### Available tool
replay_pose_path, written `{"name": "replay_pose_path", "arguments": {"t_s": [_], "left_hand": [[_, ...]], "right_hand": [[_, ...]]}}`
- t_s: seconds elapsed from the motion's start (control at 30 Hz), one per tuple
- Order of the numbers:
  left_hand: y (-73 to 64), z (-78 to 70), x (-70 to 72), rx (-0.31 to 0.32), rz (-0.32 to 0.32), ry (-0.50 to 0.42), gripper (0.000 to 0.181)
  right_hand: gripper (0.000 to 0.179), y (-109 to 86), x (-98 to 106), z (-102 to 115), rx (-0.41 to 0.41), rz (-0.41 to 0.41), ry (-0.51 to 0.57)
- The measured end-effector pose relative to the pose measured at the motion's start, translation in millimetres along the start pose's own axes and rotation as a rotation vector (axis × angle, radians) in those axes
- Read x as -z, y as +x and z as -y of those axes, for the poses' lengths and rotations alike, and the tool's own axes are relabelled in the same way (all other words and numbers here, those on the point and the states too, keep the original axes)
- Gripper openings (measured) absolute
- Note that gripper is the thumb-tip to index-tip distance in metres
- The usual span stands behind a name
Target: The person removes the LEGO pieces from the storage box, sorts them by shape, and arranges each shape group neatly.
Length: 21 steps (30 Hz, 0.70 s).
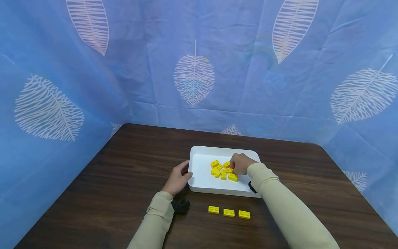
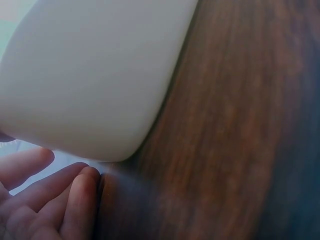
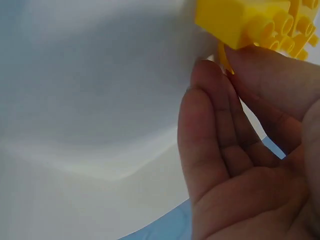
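A white tray holds several loose yellow toy building bricks. My right hand reaches inside, at the right of the pile. Its thumb and fingertips pinch a yellow brick, mostly hidden by the fingers in the right wrist view. A larger yellow brick lies just beyond the thumb. At the tray's left side, my left hand touches the rim with loosely bent fingers. In the left wrist view those fingers lie beside the tray's outer wall, low over the table.
Three yellow bricks stand in a spaced row on the dark wooden table, in front of the tray. A blue cloth with white leaf prints hangs behind and beside the table. Dark bands sit at both wrists.
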<state>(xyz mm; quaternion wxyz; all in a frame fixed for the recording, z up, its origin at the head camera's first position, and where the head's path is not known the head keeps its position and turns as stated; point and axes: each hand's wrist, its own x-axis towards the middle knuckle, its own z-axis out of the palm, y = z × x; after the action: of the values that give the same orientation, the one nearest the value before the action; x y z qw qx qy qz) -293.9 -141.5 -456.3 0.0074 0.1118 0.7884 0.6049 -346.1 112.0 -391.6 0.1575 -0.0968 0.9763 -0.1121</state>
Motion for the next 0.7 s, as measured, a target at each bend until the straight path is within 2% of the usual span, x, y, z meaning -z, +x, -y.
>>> {"name": "replay_pose_path", "arguments": {"t_s": [0.47, 0.7], "left_hand": [[1.9, 2.2, -2.3, -0.005, 0.0, -0.002, 0.049], [0.2, 0.3, -2.1, 0.018, -0.017, 0.015, 0.05]], "right_hand": [[0.006, -13.0, 5.8, 0.3, 0.016, -0.036, -0.053], [0.009, -39.1, 11.3, 0.6, 0.128, -0.103, -0.035]]}}
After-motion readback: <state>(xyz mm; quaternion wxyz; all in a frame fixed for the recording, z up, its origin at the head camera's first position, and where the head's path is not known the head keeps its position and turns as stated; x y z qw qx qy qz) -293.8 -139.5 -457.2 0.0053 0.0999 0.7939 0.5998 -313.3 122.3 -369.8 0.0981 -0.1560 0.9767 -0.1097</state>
